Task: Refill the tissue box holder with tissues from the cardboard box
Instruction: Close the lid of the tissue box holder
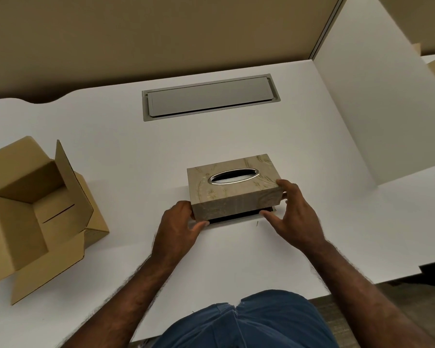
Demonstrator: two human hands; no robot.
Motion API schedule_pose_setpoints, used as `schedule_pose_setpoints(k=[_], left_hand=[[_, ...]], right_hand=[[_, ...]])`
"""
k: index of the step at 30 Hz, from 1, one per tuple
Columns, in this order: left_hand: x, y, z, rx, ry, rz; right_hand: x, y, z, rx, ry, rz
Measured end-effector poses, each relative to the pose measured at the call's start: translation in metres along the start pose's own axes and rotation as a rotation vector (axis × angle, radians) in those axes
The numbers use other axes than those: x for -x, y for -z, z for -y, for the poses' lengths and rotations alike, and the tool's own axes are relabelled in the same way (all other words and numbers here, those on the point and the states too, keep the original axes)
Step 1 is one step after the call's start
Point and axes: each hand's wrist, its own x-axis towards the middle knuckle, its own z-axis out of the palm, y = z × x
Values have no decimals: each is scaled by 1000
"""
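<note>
From the head view, the tissue box holder (232, 187) sits mid-surface (126, 146) between both hands, left hand (180, 223) gripping its 8 o'clock corner, right hand (295, 217) clasping its 3 o'clock end (near edge slightly raised), cardboard box (33, 212) open at 9 o'clock.

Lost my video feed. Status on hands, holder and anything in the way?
Left hand and right hand grip the ends of the beige rectangular tissue box holder. Near edge raised off white desk. Open brown cardboard box left, apart. Nothing obstructing.
</note>
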Motion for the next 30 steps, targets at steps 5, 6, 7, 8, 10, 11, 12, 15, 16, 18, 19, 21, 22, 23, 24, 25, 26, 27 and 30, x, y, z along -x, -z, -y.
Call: schedule_pose_setpoints(k=[5, 6, 7, 8, 10, 11, 12, 15, 16, 18, 19, 21, 22, 23, 24, 25, 26, 27, 30], left_hand=[[5, -6, 11, -27, -41, 39], [6, -7, 13, -19, -38, 49], [7, -9, 15, -7, -32, 55], [8, -10, 16, 5, -28, 56], [10, -12, 15, 17, -22, 51], [10, -13, 15, 18, -20, 48], [10, -14, 16, 17, -17, 48], [10, -15, 19, 5, 0, 52], [9, -15, 20, 12, 7, 50], [6, -13, 17, 31, 30, 24], [4, -12, 16, 37, 42, 5], [-3, -9, 13, 51, 54, -31], [-6, -7, 11, 64, 47, -46], [-10, -5, 9, 70, 32, -66], [-13, -2, 7, 62, 16, -95], [-17, 1, 5, 43, 2, -130], [-20, 4, 2, 25, -4, -166], [-23, 7, 0, 9, -13, -199], [-36, 14, -5, -79, -106, -242]], right_hand=[[9, -7, -5, 34, 47, 6], [11, -9, -6, 33, 39, 16], [13, -10, -7, 31, 30, 25], [15, -12, -8, 27, 27, 27], [18, -14, -8, 8, 33, 11], [18, -14, -8, 0, 36, 1], [18, -15, -8, -2, 39, -7], [15, -17, -9, 42, 66, -36], [13, -18, -10, 67, 81, -48], [6, -19, -11, 129, 110, -81], [2, -19, -10, 163, 130, -99], [-10, -21, -8, 228, 200, -120], [-17, -22, -5, 254, 232, -118], [-24, -24, -2, 269, 254, -110], [-31, -27, 0, 274, 265, -99], [-39, -30, 3, 272, 269, -90], [-46, -33, 5, 262, 266, -78], [-54, -36, 7, 252, 262, -66], [-76, -42, 19, 252, 257, -18]])
